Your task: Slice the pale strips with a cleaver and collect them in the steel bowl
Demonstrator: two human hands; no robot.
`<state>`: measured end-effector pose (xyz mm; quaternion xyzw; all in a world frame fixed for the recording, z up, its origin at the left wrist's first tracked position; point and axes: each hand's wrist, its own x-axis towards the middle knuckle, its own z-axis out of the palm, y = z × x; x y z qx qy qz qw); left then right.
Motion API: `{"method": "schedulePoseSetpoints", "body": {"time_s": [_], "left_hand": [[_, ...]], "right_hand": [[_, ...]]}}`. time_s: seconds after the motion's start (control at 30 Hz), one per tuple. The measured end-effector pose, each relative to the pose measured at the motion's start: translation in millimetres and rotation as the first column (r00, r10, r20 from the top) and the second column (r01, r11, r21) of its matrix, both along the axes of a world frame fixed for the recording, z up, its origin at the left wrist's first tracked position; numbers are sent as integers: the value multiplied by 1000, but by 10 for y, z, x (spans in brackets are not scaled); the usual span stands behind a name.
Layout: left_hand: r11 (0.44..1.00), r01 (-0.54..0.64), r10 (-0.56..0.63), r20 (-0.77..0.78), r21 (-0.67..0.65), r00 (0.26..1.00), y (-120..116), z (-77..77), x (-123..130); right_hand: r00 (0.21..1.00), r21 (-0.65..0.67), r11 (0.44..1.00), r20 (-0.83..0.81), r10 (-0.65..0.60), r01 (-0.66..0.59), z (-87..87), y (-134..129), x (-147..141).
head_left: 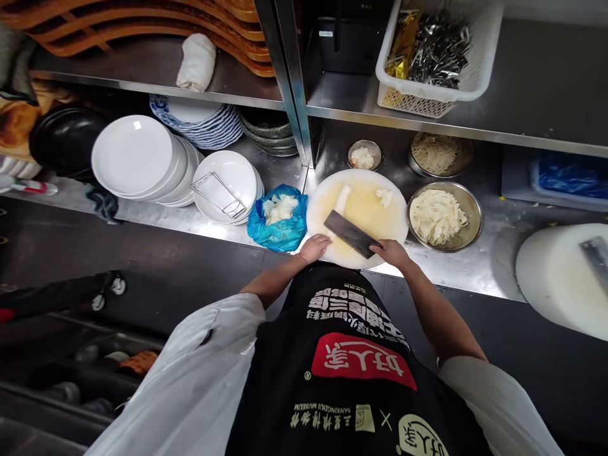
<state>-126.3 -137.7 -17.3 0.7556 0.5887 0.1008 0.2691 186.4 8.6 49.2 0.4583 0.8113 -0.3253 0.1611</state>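
Observation:
On the round white cutting board (380,228) lies a long pale vegetable piece (342,199); its exact kind I cannot tell. My right hand (392,252) is closed around the handle end of a dark cleaver (350,232). The blade slants over the board and covers part of the long piece. At the board's near left edge, my left hand (315,248) has its fingers curled down on the near end of that piece, left of the blade. A small pale chunk (384,197) rests at the far right of the board.
Left of the board sits a blue plastic bag (273,233) of pale pieces. A metal bowl (470,221) of pale slices, a bowl of shreds (434,154) and a small bowl (365,155) stand nearby. Stacked plates (133,155) are at left; a shelf edge (475,130) runs above.

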Motion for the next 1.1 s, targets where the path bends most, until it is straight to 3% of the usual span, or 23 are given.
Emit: {"method": "schedulePoseSetpoints", "body": {"time_s": [0.17, 0.3, 0.37, 0.47, 0.63, 0.73, 0.8, 0.9, 1.1], "left_hand": [[1000, -8, 9, -52, 30, 999, 99, 34, 92], [995, -87, 73, -220, -57, 973, 325, 63, 226], [987, -112, 77, -275, -114, 958, 457, 94, 262], [984, -63, 18, -265, -164, 964, 546, 163, 224], [969, 100, -144, -188, -224, 972, 327, 231, 61], [963, 148, -184, -146, -226, 972, 184, 208, 19], [964, 142, -173, -129, -223, 976, 148, 179, 14], [961, 126, -157, -110, -248, 981, 161, 142, 14], [952, 121, -165, -136, -280, 977, 214, 143, 22]], "right_hand": [[999, 26, 999, 39, -33, 32, -19, 693, -187], [988, 144, 981, 65, -141, 131, 46, 1061, -304], [987, 205, 969, 52, -155, 141, 92, 1072, -329], [990, 225, 965, 16, -142, 135, 148, 847, -280], [996, 21, 997, -52, -75, 76, 61, 196, -110], [997, -58, 998, -71, -39, 35, -81, 25, -89], [997, -59, 998, -65, -33, 29, -155, 92, -105], [998, -2, 999, -33, -53, 53, -189, 407, -123], [989, 115, 985, 58, -137, 130, -72, 1127, -117]]}}
